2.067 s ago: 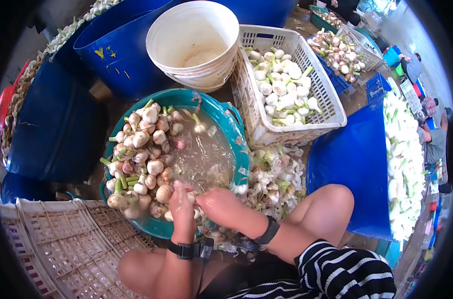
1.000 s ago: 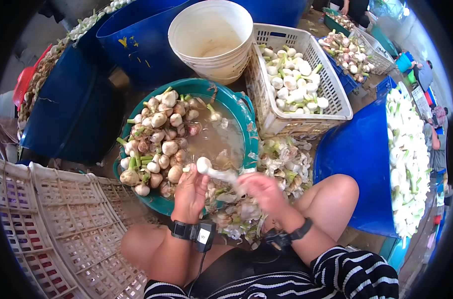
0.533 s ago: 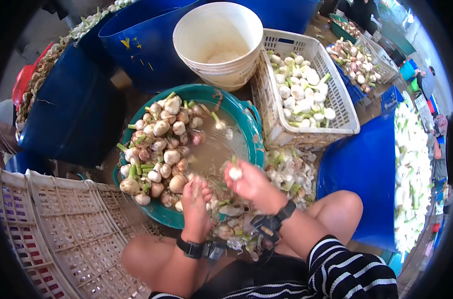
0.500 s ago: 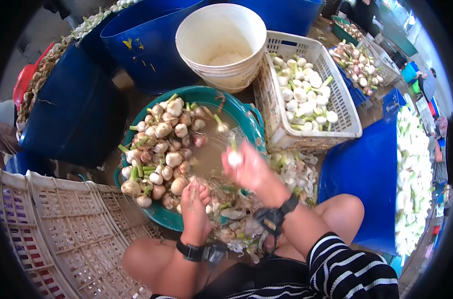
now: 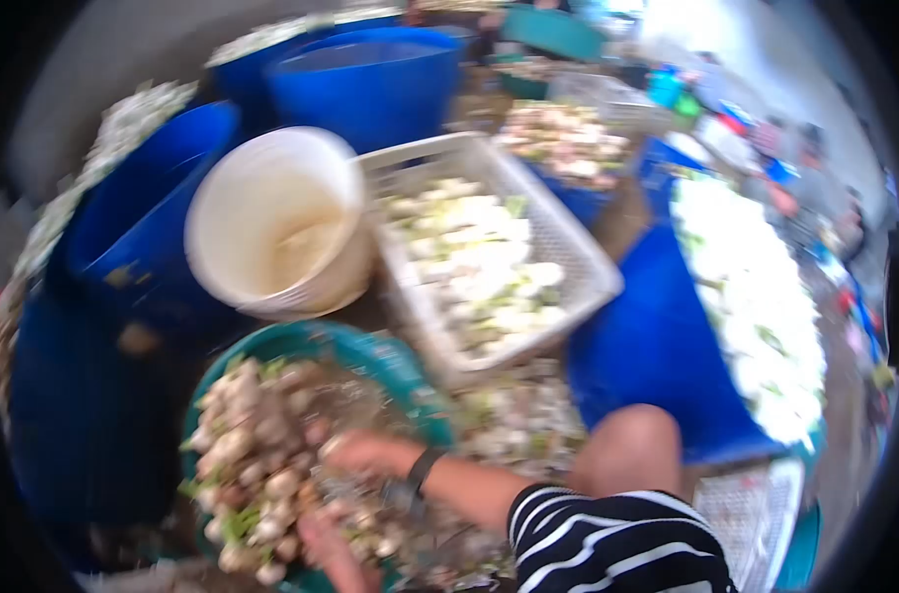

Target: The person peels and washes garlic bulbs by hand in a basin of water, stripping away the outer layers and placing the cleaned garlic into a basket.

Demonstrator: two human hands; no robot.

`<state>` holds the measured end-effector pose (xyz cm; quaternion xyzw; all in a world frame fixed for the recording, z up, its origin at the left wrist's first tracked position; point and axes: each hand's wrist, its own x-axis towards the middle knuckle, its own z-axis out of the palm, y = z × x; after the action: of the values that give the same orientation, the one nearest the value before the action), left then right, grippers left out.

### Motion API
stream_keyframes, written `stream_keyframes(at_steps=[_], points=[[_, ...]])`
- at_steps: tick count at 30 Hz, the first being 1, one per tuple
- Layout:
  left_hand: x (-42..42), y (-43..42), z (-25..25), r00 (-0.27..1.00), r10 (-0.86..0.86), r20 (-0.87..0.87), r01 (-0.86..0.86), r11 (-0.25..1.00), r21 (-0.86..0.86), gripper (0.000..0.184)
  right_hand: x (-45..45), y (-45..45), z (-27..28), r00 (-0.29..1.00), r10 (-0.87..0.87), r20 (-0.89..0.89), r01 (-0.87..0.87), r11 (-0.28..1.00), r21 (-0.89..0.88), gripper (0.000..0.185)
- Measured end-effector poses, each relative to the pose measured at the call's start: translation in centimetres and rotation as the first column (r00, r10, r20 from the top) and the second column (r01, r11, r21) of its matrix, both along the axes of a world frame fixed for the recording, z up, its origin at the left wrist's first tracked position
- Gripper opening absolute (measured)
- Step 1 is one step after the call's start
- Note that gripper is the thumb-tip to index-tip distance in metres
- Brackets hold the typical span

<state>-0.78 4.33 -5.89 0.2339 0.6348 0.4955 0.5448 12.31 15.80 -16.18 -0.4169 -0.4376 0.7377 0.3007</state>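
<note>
The head view is smeared by motion. My right hand [image 5: 365, 453] is over the green tub [image 5: 415, 371], beside the garlic bulbs [image 5: 261, 445] piled in it; its fingers are too blurred to show whether they hold anything. Lower down, my left hand [image 5: 333, 546] is at the near side of the same pile, its fingers also blurred. These bulbs are brownish and unpeeled-looking, with short green stems. Behind the tub, a white plastic crate [image 5: 599, 275] holds cleaner white garlic [image 5: 479, 252].
An off-white bucket [image 5: 217, 232] stands beyond the tub, beside the crate. Blue tubs [image 5: 370, 94] line the back and left. White garlic [image 5: 751, 306] fills a blue container [image 5: 632, 346] at right. Garlic skins [image 5: 523, 415] lie below the crate. Blurred people are far right.
The view has swung rightward, so the tub and bucket sit further left. My right hand, which held a white garlic bulb, is now lower over the pile, and that bulb cannot be made out.
</note>
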Motion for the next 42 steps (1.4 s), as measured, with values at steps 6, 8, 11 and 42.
stream_keyframes(at_steps=[6,8,11,42], points=[[-3.3,-0.2,-4.6,0.899,-0.428,-0.091,0.437,0.893,0.110,0.047,-1.0,-13.2,11.7,0.721,0.041,0.692,-0.363,0.873,0.326,0.021],[-2.5,-0.9,-2.0,0.834,-0.520,-0.185,0.544,0.830,0.122,0.051,-0.1,-14.7,11.2,0.683,-0.044,0.730,-0.385,0.826,0.411,0.023],[-0.7,-1.7,-0.4,0.857,-0.493,-0.150,0.500,0.866,0.006,0.036,0.9,-16.6,10.7,0.677,-0.116,0.727,-0.363,0.806,0.467,0.033],[-0.9,-3.3,-0.7,0.892,-0.160,0.423,0.142,0.987,0.076,0.018,10.9,-22.4,9.2,0.549,-0.440,0.710,-0.332,0.665,0.669,0.005]])
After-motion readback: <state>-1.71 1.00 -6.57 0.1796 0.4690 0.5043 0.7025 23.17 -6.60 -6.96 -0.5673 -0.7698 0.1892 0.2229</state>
